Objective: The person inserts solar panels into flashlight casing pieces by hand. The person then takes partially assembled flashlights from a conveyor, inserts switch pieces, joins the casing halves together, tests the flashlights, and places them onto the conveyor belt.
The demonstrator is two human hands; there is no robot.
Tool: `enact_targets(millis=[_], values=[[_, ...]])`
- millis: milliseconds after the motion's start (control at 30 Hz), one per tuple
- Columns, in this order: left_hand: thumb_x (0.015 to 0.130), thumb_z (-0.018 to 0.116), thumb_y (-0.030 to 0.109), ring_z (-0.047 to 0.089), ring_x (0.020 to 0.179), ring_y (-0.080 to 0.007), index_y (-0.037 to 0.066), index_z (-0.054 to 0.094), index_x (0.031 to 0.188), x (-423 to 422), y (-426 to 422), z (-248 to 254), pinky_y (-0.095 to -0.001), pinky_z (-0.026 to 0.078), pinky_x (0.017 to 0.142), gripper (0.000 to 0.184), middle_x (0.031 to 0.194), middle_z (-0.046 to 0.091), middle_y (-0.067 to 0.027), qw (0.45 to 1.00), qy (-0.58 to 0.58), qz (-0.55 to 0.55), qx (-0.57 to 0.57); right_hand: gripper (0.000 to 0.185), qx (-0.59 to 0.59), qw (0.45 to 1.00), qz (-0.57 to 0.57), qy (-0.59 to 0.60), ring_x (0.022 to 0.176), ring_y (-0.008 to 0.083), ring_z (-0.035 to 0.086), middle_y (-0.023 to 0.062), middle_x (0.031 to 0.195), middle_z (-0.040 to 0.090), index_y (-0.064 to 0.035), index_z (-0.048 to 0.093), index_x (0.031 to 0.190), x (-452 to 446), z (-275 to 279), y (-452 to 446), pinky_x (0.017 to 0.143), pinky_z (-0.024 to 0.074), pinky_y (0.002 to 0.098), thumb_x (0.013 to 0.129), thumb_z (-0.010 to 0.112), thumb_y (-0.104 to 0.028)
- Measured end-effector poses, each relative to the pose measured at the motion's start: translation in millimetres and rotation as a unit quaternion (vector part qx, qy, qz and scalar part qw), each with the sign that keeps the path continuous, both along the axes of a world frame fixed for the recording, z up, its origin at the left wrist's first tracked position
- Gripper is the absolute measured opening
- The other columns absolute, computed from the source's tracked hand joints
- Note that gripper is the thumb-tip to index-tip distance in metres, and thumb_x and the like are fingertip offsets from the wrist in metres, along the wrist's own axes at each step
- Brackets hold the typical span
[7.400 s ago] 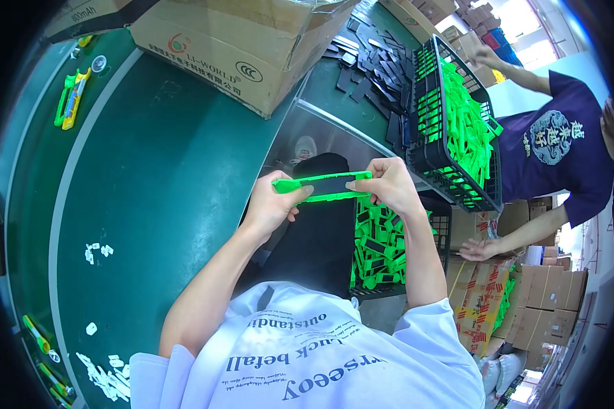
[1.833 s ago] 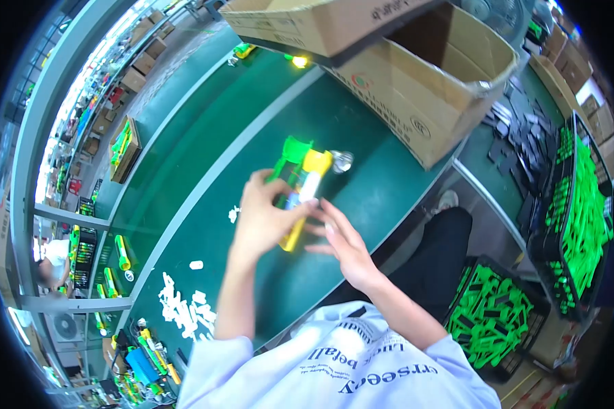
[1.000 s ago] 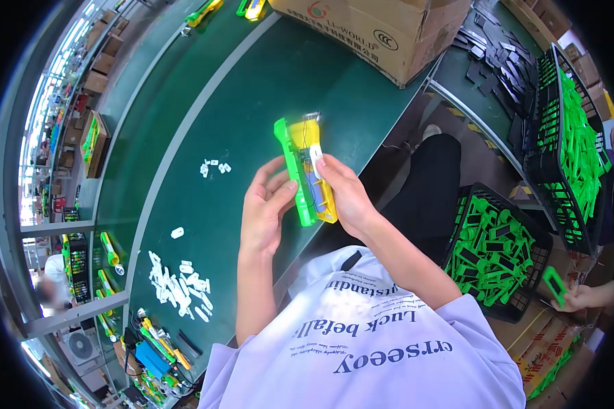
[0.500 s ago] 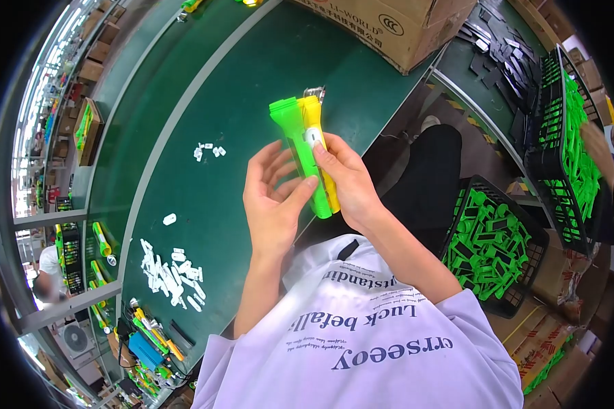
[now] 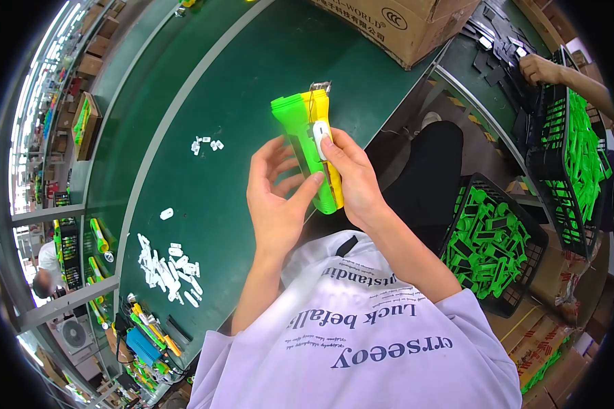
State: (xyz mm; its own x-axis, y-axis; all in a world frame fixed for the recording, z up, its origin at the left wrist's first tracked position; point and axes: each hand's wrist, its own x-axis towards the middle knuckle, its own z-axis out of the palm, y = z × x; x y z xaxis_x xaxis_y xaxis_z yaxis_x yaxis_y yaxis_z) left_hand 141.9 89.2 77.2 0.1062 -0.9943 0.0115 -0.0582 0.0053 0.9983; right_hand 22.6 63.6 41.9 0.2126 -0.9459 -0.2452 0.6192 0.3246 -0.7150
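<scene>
In front of me are two flashlight housing parts side by side, wide heads pointing away. My left hand point(image 5: 276, 187) has its thumb on the green flashlight housing point(image 5: 300, 140), its other fingers curled apart behind it. My right hand point(image 5: 355, 174) is closed round the yellow flashlight housing point(image 5: 335, 178), its thumb against a white switch piece point(image 5: 320, 138) on the side. A clear and silvery part point(image 5: 320, 87) sticks out at the yellow head. The two housings touch or nearly touch; I cannot tell whether they are joined.
On the green table point(image 5: 232, 88) lie a pile of white switch pieces point(image 5: 160, 269), a few small white parts point(image 5: 205, 144) and one single piece point(image 5: 166, 213). A carton point(image 5: 402, 31) stands at the back. Crates of green parts point(image 5: 488, 245) are right. A co-worker's hand point(image 5: 542, 69) reaches over black pieces.
Both hands have shifted slightly to the right with the housings, and the white switch piece shows more fully. The co-worker's hand has moved from the crate's right side to the black pieces.
</scene>
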Motion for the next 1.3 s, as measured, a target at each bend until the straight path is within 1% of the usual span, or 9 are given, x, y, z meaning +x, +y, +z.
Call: enact_targets(millis=[200, 467, 767, 1033, 1100, 1133, 1200, 1267, 1300], values=[[0.078, 0.069, -0.010, 0.055, 0.114, -0.0236, -0.003, 0.042, 0.133, -4.8, -1.6, -6.6, -0.0346, 0.057, 0.090, 0.062, 0.124, 0.053, -0.0186, 1.000, 0.002, -0.004, 0.017, 0.042, 0.008, 1.000, 0.017, -0.007, 0.104, 0.0105, 0.053, 0.0051, 0.113, 0.057, 0.0003, 0.048, 0.131, -1.5, -3.2, -0.2, 0.089, 0.0440, 0.0269, 0.104, 0.048, -0.031], [0.080, 0.070, -0.008, 0.054, 0.116, -0.0231, -0.004, 0.039, 0.138, 2.4, -6.9, -13.1, -0.0362, 0.055, 0.094, 0.066, 0.124, 0.053, -0.0182, 0.998, 0.035, -0.042, 0.041, 0.039, 0.004, 1.000, 0.016, 0.006, 0.104, 0.0105, 0.054, 0.0040, 0.113, 0.057, -0.0023, 0.049, 0.132, -3.0, -13.4, -0.3, 0.089, 0.0446, 0.0275, 0.106, 0.040, -0.030], [0.080, 0.070, -0.007, 0.054, 0.116, -0.0221, -0.005, 0.043, 0.134, 3.2, -7.6, -16.6, -0.0358, 0.055, 0.095, 0.060, 0.124, 0.053, -0.0172, 0.998, 0.050, -0.034, 0.027, 0.037, -0.010, 1.000, -0.003, -0.016, 0.104, 0.0104, 0.055, 0.0040, 0.113, 0.059, -0.0026, 0.050, 0.131, 1.1, -4.9, -0.8, 0.088, 0.0450, 0.0274, 0.105, 0.042, -0.028], [0.079, 0.069, -0.009, 0.054, 0.116, -0.0217, -0.005, 0.044, 0.134, -1.9, -6.4, -14.7, -0.0351, 0.055, 0.095, 0.061, 0.124, 0.053, -0.0162, 0.998, 0.035, -0.026, 0.034, 0.038, -0.017, 1.000, -0.009, 0.006, 0.104, 0.0107, 0.055, 0.0049, 0.115, 0.058, -0.0029, 0.049, 0.133, 5.2, -7.1, 0.6, 0.090, 0.0449, 0.0272, 0.106, 0.040, -0.028], [0.077, 0.068, -0.012, 0.056, 0.113, -0.0212, -0.006, 0.044, 0.134, -1.6, -7.6, -13.7, -0.0341, 0.055, 0.093, 0.062, 0.122, 0.056, -0.0162, 0.998, -0.002, -0.020, 0.054, 0.038, -0.014, 1.000, -0.010, 0.013, 0.104, 0.0109, 0.055, 0.0049, 0.115, 0.059, -0.0033, 0.048, 0.134, 4.8, -6.2, 0.6, 0.090, 0.0448, 0.0270, 0.106, 0.039, -0.028], [0.077, 0.068, -0.012, 0.056, 0.113, -0.0212, -0.006, 0.044, 0.134, 0.0, -8.4, -14.2, -0.0341, 0.055, 0.093, 0.062, 0.122, 0.056, -0.0162, 0.998, -0.001, -0.018, 0.052, 0.039, -0.024, 1.000, -0.003, 0.015, 0.107, 0.0117, 0.054, 0.0056, 0.117, 0.057, -0.0027, 0.049, 0.134, 4.6, -7.7, 1.4, 0.092, 0.0439, 0.0274, 0.107, 0.039, -0.028], [0.075, 0.069, -0.013, 0.061, 0.104, -0.0201, -0.007, 0.048, 0.131, 7.4, -11.0, -15.2, -0.0324, 0.056, 0.089, 0.060, 0.113, 0.061, -0.0152, 0.992, 0.039, -0.038, 0.115, 0.039, -0.040, 0.999, 0.015, 0.016, 0.109, 0.0125, 0.053, 0.0064, 0.120, 0.055, -0.0020, 0.049, 0.134, 6.6, -16.2, 1.7, 0.094, 0.0429, 0.0277, 0.107, 0.038, -0.028], [0.074, 0.070, -0.013, 0.063, 0.100, -0.0197, -0.008, 0.051, 0.127, 14.8, -14.8, -9.5, -0.0322, 0.056, 0.088, 0.057, 0.108, 0.064, -0.0144, 0.989, 0.043, -0.034, 0.138, 0.042, -0.105, 0.980, 0.005, 0.167, 0.116, 0.0142, 0.049, 0.0078, 0.126, 0.049, 0.0008, 0.049, 0.134, 8.2, -30.3, 1.2, 0.099, 0.0397, 0.0282, 0.107, 0.037, -0.029], [0.073, 0.071, -0.012, 0.065, 0.096, -0.0193, -0.008, 0.054, 0.124, 18.3, -15.6, -7.1, -0.0319, 0.057, 0.086, 0.054, 0.103, 0.066, -0.0137, 0.984, 0.048, -0.041, 0.167, 0.041, -0.071, 0.988, 0.038, 0.129, 0.121, 0.0164, 0.045, 0.0088, 0.130, 0.045, 0.0029, 0.047, 0.137, 5.8, -24.7, 1.1, 0.103, 0.0364, 0.0296, 0.104, 0.041, -0.021]])
